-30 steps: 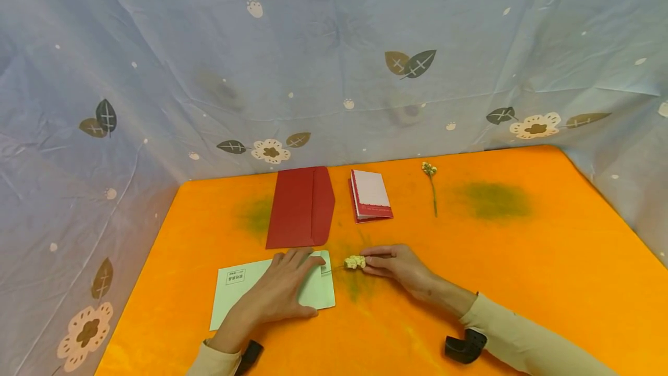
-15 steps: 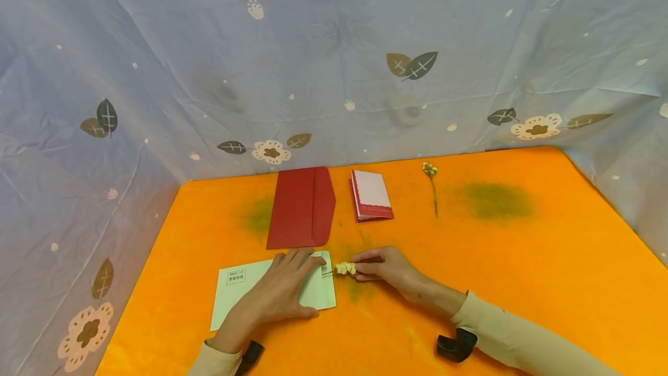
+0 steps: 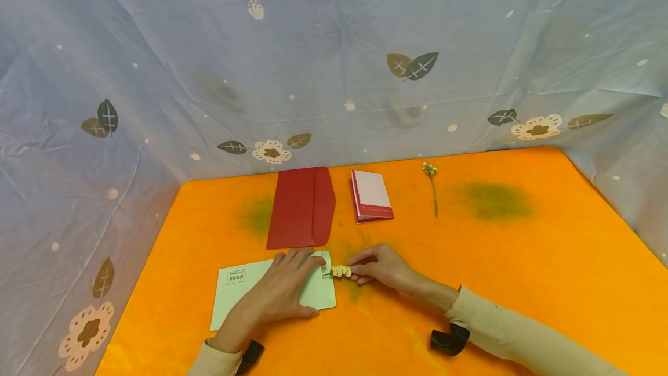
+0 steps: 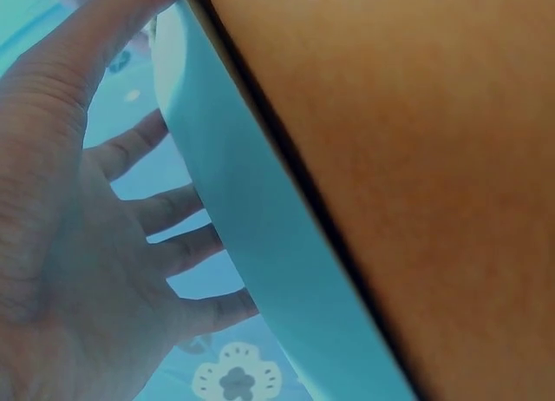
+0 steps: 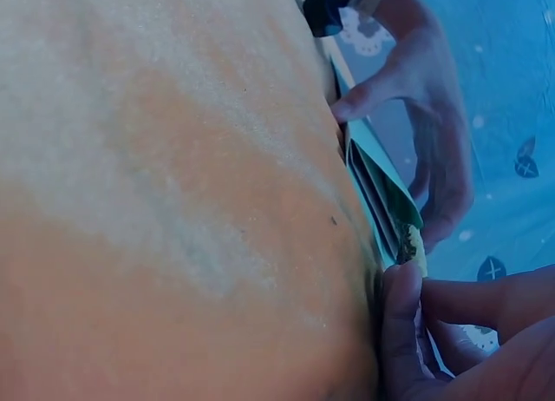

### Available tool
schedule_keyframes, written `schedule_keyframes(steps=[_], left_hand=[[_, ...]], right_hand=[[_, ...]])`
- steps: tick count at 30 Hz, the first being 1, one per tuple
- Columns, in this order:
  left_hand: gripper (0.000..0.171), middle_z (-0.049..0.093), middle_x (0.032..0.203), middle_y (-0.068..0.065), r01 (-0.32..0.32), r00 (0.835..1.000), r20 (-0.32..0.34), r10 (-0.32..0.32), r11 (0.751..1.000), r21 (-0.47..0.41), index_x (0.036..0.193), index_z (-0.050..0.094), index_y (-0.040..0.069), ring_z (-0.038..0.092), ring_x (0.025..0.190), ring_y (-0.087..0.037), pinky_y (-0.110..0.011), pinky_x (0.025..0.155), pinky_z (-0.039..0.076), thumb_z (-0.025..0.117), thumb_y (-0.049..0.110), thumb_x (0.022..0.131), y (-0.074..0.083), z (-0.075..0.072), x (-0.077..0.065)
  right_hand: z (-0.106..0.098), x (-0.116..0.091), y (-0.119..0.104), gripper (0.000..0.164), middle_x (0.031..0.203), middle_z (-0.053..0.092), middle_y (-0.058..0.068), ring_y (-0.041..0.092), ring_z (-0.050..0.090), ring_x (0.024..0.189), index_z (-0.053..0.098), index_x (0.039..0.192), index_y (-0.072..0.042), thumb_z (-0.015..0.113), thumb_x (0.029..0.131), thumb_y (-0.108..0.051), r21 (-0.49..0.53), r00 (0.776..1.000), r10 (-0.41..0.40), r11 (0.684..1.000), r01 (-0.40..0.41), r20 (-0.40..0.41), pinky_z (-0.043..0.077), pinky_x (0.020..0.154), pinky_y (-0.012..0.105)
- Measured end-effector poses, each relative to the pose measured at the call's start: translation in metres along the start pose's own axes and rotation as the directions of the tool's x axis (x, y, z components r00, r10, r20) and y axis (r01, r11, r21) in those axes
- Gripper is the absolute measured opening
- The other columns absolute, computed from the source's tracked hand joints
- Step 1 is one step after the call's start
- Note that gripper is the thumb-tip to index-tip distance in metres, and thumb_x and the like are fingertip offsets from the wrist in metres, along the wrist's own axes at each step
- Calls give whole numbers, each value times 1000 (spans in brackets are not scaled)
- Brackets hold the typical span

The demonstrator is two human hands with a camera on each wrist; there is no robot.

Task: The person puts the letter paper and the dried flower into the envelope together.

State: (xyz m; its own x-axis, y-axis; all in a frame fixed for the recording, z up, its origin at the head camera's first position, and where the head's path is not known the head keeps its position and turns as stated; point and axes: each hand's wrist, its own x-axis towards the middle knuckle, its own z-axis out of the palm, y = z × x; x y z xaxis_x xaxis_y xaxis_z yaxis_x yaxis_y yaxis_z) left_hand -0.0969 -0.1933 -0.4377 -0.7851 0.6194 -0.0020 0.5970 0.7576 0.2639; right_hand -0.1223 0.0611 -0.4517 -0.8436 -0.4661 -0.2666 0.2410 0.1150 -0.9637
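A pale green envelope [image 3: 245, 292] lies on the table at the near left, its mouth to the right. My left hand [image 3: 279, 290] arches over it, thumb at the near edge and fingers at the far edge. The right wrist view shows the envelope's mouth [image 5: 381, 188] gaping a little. My right hand [image 3: 383, 271] pinches a small yellow flower [image 3: 341, 271] by the end of its head, thumb against fingers. The flower's stem points left into the envelope's mouth, and most of the stem is hidden inside. In the left wrist view the envelope [image 4: 234, 184] stands close to the fingers.
Behind the green envelope lies a red envelope [image 3: 292, 208] with its flap to the right. A folded red and white card [image 3: 371, 195] is beside it. Further right lies a second stemmed flower [image 3: 433, 190]. A patterned blue cloth [image 3: 334, 62] hangs behind the orange table [image 3: 548, 248].
My right hand has moved left with the flower, so its head is now near the envelope's mouth and less stem shows. My left hand and the green envelope have stayed in place.
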Motion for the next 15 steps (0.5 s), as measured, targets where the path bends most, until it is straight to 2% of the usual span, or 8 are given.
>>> schedule_keyframes(steps=[8, 15], left_hand=[[84, 43, 144, -10, -1, 1000, 1, 1, 1000, 5, 135, 46, 22, 42, 126, -28, -52, 97, 37, 84, 54, 67, 0, 0, -1], [84, 43, 144, -9, 3, 1000, -1, -3, 1000, -3, 135, 46, 22, 42, 126, -27, -51, 97, 37, 84, 54, 68, 0, 1, -1]], right_hand=[[7, 2, -3, 19, 91, 72, 21, 21, 71, 75, 67, 106, 15, 62, 92, 3, -54, 1000, -4, 999, 4, 3, 59, 70, 33], [11, 4, -4, 21, 100, 71, 23, 25, 72, 84, 67, 109, 15, 60, 94, 2, -35, 999, -34, 999, 36, 41, 58, 77, 35]])
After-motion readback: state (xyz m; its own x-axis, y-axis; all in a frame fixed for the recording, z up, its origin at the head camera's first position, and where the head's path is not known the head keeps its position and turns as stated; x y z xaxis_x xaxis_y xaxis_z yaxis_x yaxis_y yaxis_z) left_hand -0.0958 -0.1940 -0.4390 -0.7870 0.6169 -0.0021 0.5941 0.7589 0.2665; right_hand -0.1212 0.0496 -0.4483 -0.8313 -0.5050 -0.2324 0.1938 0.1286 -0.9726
